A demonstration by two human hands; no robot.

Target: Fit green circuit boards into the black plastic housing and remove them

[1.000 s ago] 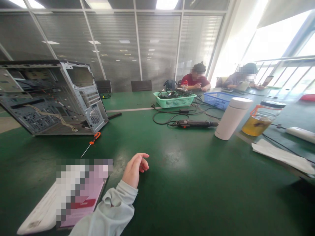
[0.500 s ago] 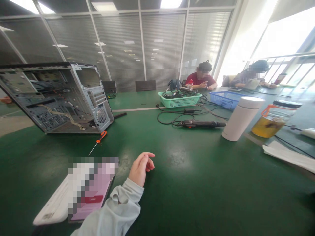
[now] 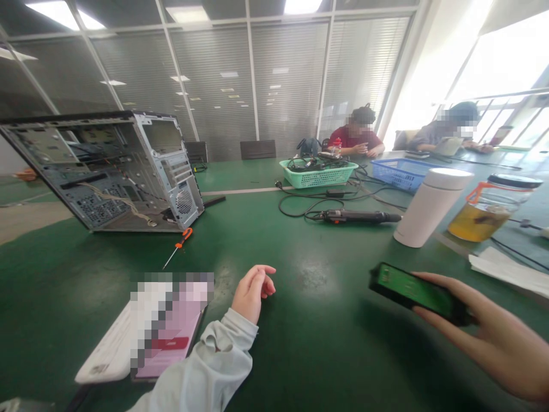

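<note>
My left hand [image 3: 253,292] rests on the green table, fingers loosely curled with the index stretched out, and nothing shows in it. Beside it lie a phone with a pink screen [image 3: 182,323] and a white slab-like object [image 3: 115,332], both partly blurred out. At the right, my right hand [image 3: 484,326] grips a black rectangular part with a green circuit board face [image 3: 416,290], held above the table with thumb and fingers on opposite sides. An orange-handled screwdriver [image 3: 183,237] lies in front of the opened computer case [image 3: 141,171].
A black electric screwdriver [image 3: 358,217] with its cable lies mid-table. Behind it stand a green basket [image 3: 319,178] of cables and a blue basket [image 3: 398,174]. A white tumbler [image 3: 431,209], a jar of yellow drink [image 3: 484,214] and white paper [image 3: 512,272] are at the right. Two people sit beyond.
My right hand has come into view from the right, holding the black part with the green board. My left hand keeps its pose; the whole view has shifted slightly.
</note>
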